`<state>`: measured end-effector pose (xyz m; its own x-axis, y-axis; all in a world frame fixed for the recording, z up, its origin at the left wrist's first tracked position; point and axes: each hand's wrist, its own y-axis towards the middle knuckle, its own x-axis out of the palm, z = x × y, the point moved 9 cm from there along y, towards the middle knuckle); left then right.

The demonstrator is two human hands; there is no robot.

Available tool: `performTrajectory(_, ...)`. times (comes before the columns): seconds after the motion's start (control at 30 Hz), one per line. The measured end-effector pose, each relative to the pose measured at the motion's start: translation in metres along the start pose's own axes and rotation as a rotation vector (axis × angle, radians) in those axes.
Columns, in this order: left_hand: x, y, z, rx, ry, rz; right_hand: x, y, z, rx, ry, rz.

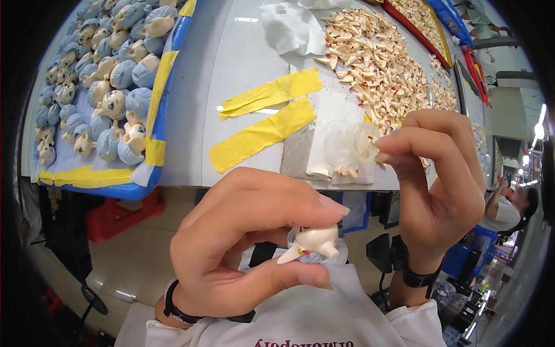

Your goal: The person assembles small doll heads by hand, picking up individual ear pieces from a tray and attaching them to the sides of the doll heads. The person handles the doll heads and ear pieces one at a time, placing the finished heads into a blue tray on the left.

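Low in front of my body, my left hand (243,225) grips a small doll head (319,238) between thumb and fingers. The head is cream-coloured with pale blue hair, partly hidden by my fingers. A pointed ear piece (291,254) with a red and yellow mark sticks out from its side. My right hand (442,168) is raised over the table's near edge, its thumb and forefinger pinched together. Whatever lies between those fingertips is too small to make out. Right beside them is a round clear plastic dish (341,144) on white paper.
Many small cream ear pieces with red marks (381,69) are heaped behind the dish. Yellow tape strips (260,136) and a crumpled white cloth (292,29) lie left of them. A blue tray (165,110) holds doll heads. Another person (509,211) is at far right.
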<state>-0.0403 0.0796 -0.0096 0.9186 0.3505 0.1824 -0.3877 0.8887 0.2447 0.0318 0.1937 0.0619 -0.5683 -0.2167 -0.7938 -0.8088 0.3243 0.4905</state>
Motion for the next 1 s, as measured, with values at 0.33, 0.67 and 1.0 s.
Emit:
performTrajectory(0.33, 0.001, -0.003, -0.006, -0.118, -0.234, 0.35, -0.004, -0.015, -0.005, 0.108, 0.596, 0.043)
performTrajectory(0.67, 0.004, -0.001, -0.009, -0.083, -0.305, 0.305, 0.004, -0.031, -0.008, 0.216, 0.72, 0.085)
performTrajectory(1.0, -0.004, -0.008, -0.006, -0.076, -0.236, 0.455, 0.011, -0.028, -0.022, 0.189, 0.65, 0.052)
